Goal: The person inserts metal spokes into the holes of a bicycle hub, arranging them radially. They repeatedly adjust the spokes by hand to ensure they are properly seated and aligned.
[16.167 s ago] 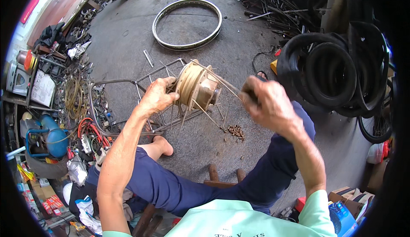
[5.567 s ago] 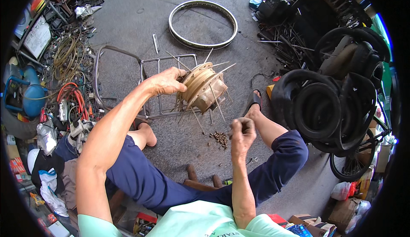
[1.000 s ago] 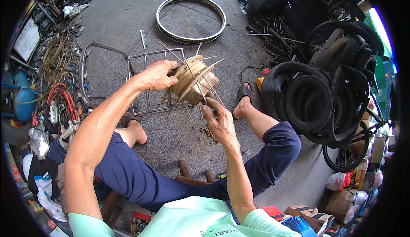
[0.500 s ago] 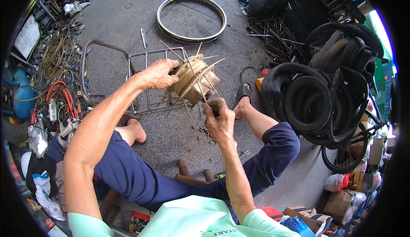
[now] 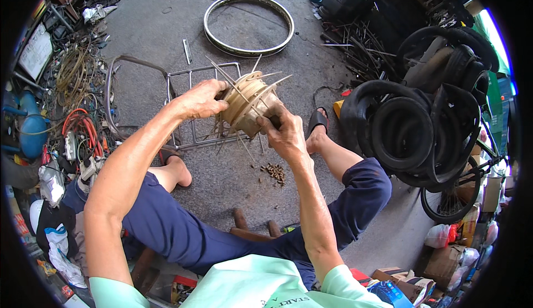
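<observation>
A dirty tan wheel hub (image 5: 248,107) hangs tilted in front of me, with loose metal spokes (image 5: 226,75) sticking out of its flanges at many angles. My left hand (image 5: 201,98) grips its left end, thumb and fingers closed round the edge. My right hand (image 5: 284,131) is closed against the lower right side, fingers curled over the hub. Whether a spoke is pinched there is hidden. Below the hub, a small heap of brassy spoke nipples (image 5: 273,173) lies on the floor.
A bare wheel rim (image 5: 208,28) lies ahead on the floor, near a flat metal strip (image 5: 187,51). Under my left arm is a metal tube frame (image 5: 109,94). Black tyres (image 5: 358,125) are piled right; cables and parts (image 5: 75,66) crowd the left. A wooden stool (image 5: 250,234) sits near my legs.
My right hand has moved up and in against the hub, uncovering the nipple heap. A spoke at the hub's upper left has shifted. My left hand keeps its hold.
</observation>
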`<state>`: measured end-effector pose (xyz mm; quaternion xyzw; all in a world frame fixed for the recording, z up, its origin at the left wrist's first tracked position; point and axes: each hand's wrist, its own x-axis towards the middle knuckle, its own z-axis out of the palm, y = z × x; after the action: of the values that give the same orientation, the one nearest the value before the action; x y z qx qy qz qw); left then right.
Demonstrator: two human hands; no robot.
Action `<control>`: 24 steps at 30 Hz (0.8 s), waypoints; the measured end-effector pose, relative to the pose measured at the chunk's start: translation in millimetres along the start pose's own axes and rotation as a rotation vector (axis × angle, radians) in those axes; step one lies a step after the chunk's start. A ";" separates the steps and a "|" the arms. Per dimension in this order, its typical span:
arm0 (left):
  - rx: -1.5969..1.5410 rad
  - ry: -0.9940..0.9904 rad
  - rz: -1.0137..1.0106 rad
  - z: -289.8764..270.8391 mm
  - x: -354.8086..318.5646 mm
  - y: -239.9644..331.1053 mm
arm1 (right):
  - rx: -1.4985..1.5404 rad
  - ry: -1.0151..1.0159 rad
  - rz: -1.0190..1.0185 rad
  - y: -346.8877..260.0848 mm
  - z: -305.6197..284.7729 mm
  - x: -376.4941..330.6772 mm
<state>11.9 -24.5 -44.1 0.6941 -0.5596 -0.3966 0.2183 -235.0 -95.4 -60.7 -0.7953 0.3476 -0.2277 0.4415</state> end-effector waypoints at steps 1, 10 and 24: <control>0.007 -0.019 -0.020 -0.4 0.5 0.2 | -0.126 -0.013 -0.104 -0.5 -2.0 4.4; -0.029 -0.026 -0.006 0.4 -8.0 4.7 | -0.461 -0.129 -0.249 -63.2 -4.0 69.3; 0.057 0.012 0.029 -0.3 -6.3 -5.0 | -0.489 -0.040 -0.127 -83.6 40.3 113.3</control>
<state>14.7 -17.2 -45.8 0.6943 -0.5793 -0.3731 0.2077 -104.5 -128.1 -3.0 -0.9030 0.3328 -0.1484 0.2275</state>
